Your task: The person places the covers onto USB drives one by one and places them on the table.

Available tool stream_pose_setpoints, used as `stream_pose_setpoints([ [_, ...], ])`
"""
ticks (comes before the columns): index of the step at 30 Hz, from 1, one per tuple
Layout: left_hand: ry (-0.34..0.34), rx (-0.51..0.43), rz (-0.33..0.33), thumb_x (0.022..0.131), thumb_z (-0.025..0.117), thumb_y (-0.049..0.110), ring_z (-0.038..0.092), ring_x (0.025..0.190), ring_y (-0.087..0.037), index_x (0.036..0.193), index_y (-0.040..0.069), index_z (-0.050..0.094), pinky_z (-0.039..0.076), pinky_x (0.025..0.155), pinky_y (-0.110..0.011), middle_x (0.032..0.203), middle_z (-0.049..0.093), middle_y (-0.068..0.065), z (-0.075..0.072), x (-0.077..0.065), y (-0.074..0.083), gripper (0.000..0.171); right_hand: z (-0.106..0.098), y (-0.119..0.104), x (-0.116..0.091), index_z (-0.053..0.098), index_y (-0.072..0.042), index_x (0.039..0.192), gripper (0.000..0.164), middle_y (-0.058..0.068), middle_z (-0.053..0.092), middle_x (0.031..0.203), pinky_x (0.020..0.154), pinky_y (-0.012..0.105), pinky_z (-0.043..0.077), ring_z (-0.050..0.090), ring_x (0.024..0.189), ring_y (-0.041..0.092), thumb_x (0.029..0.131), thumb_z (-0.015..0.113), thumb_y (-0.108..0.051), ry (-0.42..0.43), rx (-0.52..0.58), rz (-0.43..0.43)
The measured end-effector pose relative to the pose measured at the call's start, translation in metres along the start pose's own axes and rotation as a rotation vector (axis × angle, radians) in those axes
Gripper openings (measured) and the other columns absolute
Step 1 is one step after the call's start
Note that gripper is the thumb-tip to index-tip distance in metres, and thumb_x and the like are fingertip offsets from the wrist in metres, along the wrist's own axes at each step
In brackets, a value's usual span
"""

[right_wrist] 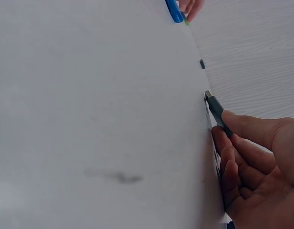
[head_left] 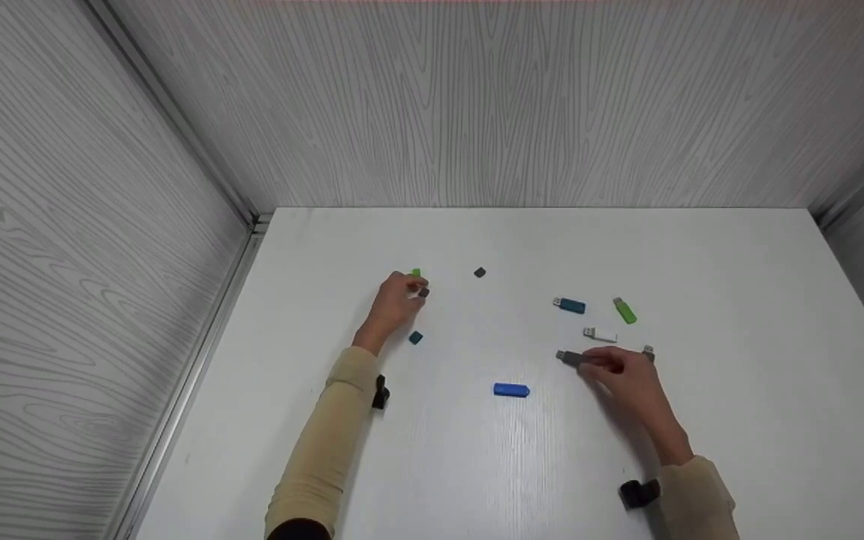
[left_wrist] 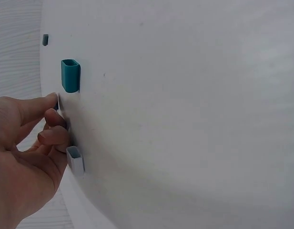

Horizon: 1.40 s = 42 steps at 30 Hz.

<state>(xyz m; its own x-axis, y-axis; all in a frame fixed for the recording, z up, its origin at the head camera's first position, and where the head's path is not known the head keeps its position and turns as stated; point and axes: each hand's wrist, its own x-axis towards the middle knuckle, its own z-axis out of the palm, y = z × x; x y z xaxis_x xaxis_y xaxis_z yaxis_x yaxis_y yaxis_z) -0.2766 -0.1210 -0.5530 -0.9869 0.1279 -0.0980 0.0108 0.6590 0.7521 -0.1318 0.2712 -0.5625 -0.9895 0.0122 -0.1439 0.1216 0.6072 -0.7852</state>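
Observation:
My left hand (head_left: 396,304) pinches a small dark grey USB cap (head_left: 424,292) at its fingertips, over the left part of the table. A green cap (head_left: 416,272) lies just beyond those fingers, and a teal cap (left_wrist: 70,76) is close by. Beside the lower fingers in the left wrist view is a white cap (left_wrist: 76,161). With thumb and fingers, my right hand (head_left: 627,375) grips a dark grey USB stick (head_left: 571,358) by its body; the bare metal plug (right_wrist: 207,95) points left, away from the palm.
Near the right hand lie uncapped sticks: teal (head_left: 571,305), white (head_left: 601,335), green (head_left: 625,310), and a grey one (head_left: 649,351) partly hidden by the hand. A blue USB stick (head_left: 511,390) lies between the arms. Another dark cap (head_left: 480,272) sits farther back.

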Motion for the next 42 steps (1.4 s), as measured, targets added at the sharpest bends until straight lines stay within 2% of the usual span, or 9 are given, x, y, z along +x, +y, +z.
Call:
stream_pose_setpoints([
  [11,0.005,0.041,0.035,0.101,0.067,0.002,0.060,0.124,-0.033,0.130,0.003,0.070,0.048,0.113,-0.045,0.126,0.061,-0.019,0.0006,0.0008,0.0003,0.029,0.0000,-0.0011,-0.0012,0.074,-0.007,0.129,0.037,0.015,0.078,0.115,0.078,0.020,0.048,0.059,0.093,0.018,0.099,0.075,-0.028,-0.003,0.020,0.034],
  [25,0.003,0.088,0.020,0.102,0.066,0.004,0.062,0.127,-0.033,0.127,0.002,0.071,0.049,0.113,-0.044,0.127,0.063,-0.017,-0.0006,0.0032,0.0017,0.026,0.0000,0.0001,-0.0014,0.074,-0.008,0.130,0.035,0.014,0.077,0.116,0.079,0.022,0.046,0.056,0.096,0.021,0.100,0.072,-0.026,-0.006,0.010,0.045],
  [31,0.011,0.087,0.029,0.103,0.066,0.005,0.062,0.127,-0.032,0.125,0.002,0.070,0.050,0.112,-0.044,0.127,0.063,-0.017,-0.0011,0.0032,0.0010,0.023,-0.0007,-0.0001,-0.0005,0.073,-0.008,0.131,0.037,0.015,0.077,0.117,0.079,0.023,0.047,0.057,0.098,0.023,0.100,0.072,-0.027,-0.014,0.006,0.045],
  [42,-0.024,0.058,0.019,0.103,0.066,0.012,0.060,0.130,-0.033,0.118,0.003,0.072,0.048,0.115,-0.044,0.129,0.060,-0.016,-0.0038,0.0041,-0.0015,0.018,0.0010,0.0030,-0.0001,0.074,-0.008,0.130,0.036,0.013,0.078,0.115,0.077,0.021,0.048,0.059,0.093,0.019,0.100,0.073,-0.029,-0.001,0.011,0.024],
])
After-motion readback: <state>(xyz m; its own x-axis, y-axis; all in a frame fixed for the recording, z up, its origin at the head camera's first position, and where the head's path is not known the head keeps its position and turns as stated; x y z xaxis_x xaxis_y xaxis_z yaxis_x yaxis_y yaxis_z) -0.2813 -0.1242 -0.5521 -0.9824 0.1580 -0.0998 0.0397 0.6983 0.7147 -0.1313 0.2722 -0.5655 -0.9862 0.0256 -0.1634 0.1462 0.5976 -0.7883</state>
